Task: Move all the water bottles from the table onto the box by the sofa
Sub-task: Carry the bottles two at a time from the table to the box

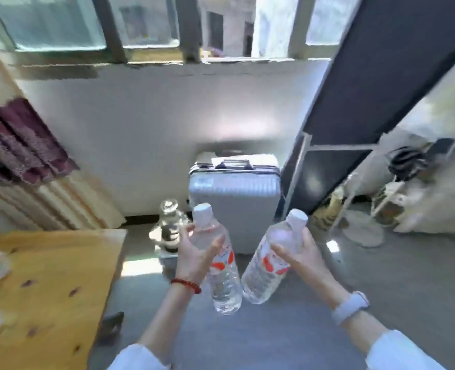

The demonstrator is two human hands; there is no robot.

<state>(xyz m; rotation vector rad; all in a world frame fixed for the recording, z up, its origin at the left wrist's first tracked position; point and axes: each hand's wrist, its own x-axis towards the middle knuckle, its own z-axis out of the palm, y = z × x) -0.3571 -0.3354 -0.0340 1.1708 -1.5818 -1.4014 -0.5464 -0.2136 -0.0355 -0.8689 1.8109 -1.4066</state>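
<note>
Bottles in both your hands: left hand [194, 256] grasps one water bottle [218, 265], right hand [302, 256] grasps another [270, 263], bases touching above grey floor [381, 289].

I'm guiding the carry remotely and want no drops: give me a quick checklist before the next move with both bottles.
1. Left hand wrapped around the left bottle: ok.
2. Right hand wrapped around the right bottle: ok.
3. Both white caps on: ok.
4. Bottles apart from each other: cannot tell, their bases look close.
5. Box by the sofa in view: not ok, only a silver suitcase ahead.
6. More bottles left on the wooden table: cannot tell, left edge blurred.
</note>
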